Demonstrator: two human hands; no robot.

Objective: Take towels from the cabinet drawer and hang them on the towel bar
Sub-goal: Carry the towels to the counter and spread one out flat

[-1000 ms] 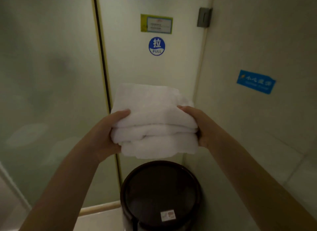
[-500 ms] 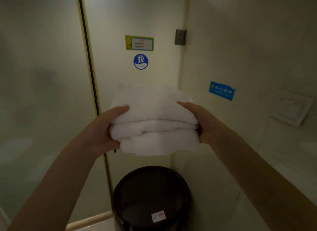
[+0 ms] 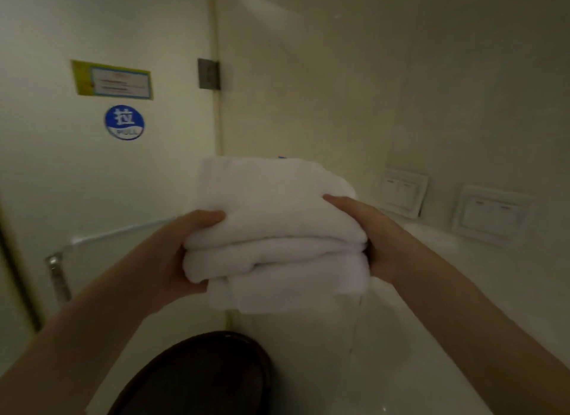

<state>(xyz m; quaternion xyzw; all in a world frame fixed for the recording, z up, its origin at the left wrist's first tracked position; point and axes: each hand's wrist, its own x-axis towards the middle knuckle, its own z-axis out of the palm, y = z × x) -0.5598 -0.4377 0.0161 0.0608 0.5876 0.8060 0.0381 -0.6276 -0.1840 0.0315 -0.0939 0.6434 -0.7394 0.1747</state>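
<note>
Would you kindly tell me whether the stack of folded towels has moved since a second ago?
Yes. The stack of folded towels has swung right: earlier it sat under the blue PULL sticker; now it is mostly right of the door hinge.

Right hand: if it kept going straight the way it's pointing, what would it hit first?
The right hand grips the folded towels, so they come first. Pushed on, the stack would probably reach the corner where the glass door meets the wall; depth is unclear.
</note>
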